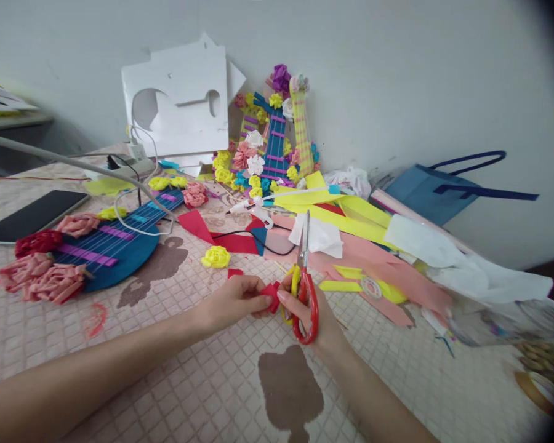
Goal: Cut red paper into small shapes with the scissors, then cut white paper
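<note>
Red material (273, 298), a small folded piece, is located between the two hands, above the worktop (189, 375); the fingers cover part of its outline. The left hand (237, 301) is clamped on this piece, thumb against forefinger. The right hand (324, 320) is closed around the scissors (310, 289), blades directed away from the person; the handles partly conceal its grip. Whether its fingertips also pinch the piece cannot be determined. Behind the left hand, a red scrap (234, 272) is partly hidden. The tape roll (538, 391) fades into the dark right edge.
</note>
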`<state>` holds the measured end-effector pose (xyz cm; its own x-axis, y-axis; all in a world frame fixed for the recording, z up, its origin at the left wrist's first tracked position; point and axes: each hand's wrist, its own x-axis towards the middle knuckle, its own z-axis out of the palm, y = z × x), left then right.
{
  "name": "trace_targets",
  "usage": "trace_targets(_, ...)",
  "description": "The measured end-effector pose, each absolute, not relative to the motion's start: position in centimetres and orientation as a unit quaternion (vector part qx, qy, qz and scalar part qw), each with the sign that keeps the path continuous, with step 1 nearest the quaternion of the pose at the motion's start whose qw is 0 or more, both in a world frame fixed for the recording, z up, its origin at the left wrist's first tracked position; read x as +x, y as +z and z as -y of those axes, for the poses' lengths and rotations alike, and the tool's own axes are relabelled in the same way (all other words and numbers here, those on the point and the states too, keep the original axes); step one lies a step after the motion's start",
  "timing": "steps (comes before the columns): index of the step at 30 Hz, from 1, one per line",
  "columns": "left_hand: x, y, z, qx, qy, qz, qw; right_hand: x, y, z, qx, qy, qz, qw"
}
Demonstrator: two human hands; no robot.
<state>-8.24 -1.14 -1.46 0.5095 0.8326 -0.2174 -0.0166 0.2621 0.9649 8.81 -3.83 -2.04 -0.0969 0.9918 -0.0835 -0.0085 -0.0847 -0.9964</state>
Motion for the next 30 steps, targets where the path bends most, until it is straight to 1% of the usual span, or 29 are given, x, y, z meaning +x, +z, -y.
trace_targets(2, -8.4, -1.3, 1.0, 0.499, 0.329, -0.390, 0.700, 9.0, -2.3, 3.9, -0.485, 0.552, 0.501, 0.457)
trace_targets(5, -8.6, -1.0, 0.6, 0.450, 0.399, -0.389, 0.698, 9.2, -3.0, 4.1, -0.465, 0.551, 0.530, 0.446)
trace_targets(11, -8.7, 0.1, 0.4, 0.361, 0.519, -0.350, 0.691, 8.8, -3.0, 4.8, -0.467, 0.553, 0.587, 0.362)
trace_targets(14, -8.6, 0.5, 0.5, 0.345, 0.558, -0.339, 0.674, 8.4, -2.1, 5.3, -0.470, 0.559, 0.591, 0.342)
trace_targets(21, -8.2, 1.2, 0.6, 0.289, 0.574, -0.348, 0.682, 7.8, 0.0, 5.8, -0.471, 0.539, 0.615, 0.332)
trace_targets(26, -8.0, 1.3, 0.7, 0.284, 0.577, -0.355, 0.679, 7.8, -0.4, 5.9, -0.489, 0.483, 0.645, 0.333)
trace_targets(30, -7.9, 1.2, 0.7, 0.278, 0.580, -0.354, 0.679, 8.0, -1.2, 5.8, -0.503, 0.457, 0.661, 0.319)
